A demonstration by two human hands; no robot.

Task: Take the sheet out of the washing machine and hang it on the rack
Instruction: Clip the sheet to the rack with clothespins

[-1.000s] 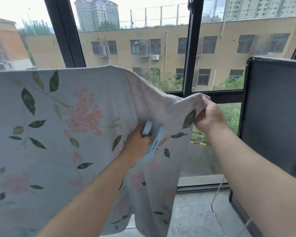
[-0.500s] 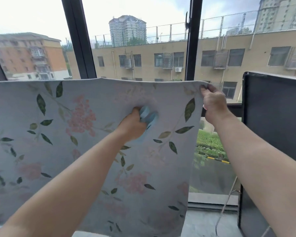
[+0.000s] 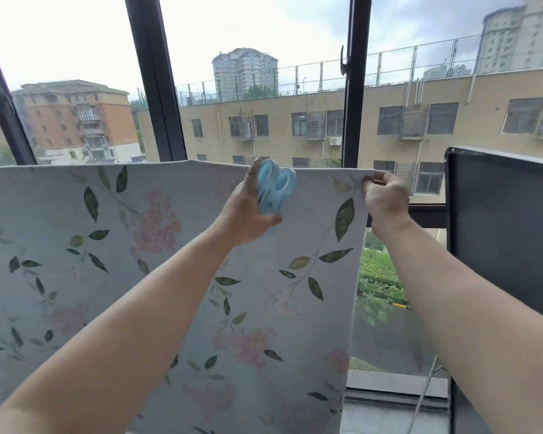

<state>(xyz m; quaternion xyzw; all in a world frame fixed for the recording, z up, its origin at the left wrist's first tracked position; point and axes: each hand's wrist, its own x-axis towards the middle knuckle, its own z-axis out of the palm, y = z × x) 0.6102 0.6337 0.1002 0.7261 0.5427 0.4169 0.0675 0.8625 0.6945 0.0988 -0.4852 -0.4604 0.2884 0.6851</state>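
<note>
As the sheet (image 3: pixel 76 277) is thin, soft cloth that hangs limp, I judge it light and best held at its top edge, which is folded over a support I cannot see. The right hand (image 3: pixel 386 198) pinches its top right corner; the left hand (image 3: pixel 246 214) grips blue pegs (image 3: pixel 276 189) at the top edge. No writing is readable.

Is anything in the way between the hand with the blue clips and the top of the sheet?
Nothing visible. The left hand holds the clips right at the top edge of the sheet; the right hand pinches its corner.
</note>
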